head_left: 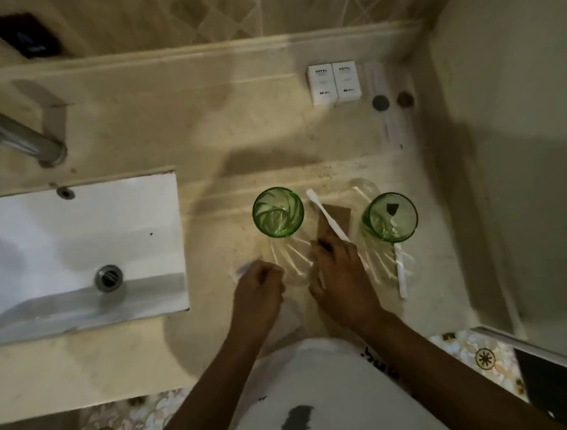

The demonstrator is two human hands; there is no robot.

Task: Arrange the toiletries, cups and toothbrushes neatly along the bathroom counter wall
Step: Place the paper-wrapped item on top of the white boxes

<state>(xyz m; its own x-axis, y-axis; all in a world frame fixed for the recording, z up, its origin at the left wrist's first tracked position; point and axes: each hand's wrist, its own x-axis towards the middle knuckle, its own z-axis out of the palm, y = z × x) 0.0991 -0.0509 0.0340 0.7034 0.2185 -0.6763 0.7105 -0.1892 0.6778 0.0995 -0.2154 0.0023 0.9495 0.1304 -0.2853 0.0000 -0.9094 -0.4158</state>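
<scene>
- We're looking at the white toothbrush (327,215) here. Its long axis is running from about 11 o'clock, head end, down toward 5 o'clock, and it's lying across a brown card (336,219) between the two cups.
- Our right hand (343,282) is sitting right at the low end of that handle, fingers curled over it. It looks like it's gripping the handle, though the actual pinch is hidden.
- Our left hand (259,290) is at 9 o'clock from it, fingers curled around something pale and blurry. We can't tell what.
- The left green cup (278,211) and right green cup (389,217) are flanking the brush.
- A second toothbrush (400,272) is lying near 4 o'clock, pointing roughly 12 to 6.
- The two white boxes (333,82) are already sitting by the wall at 12 o'clock, so we're guessing the brush goes up that way, and the right hand is the nearer one.
</scene>
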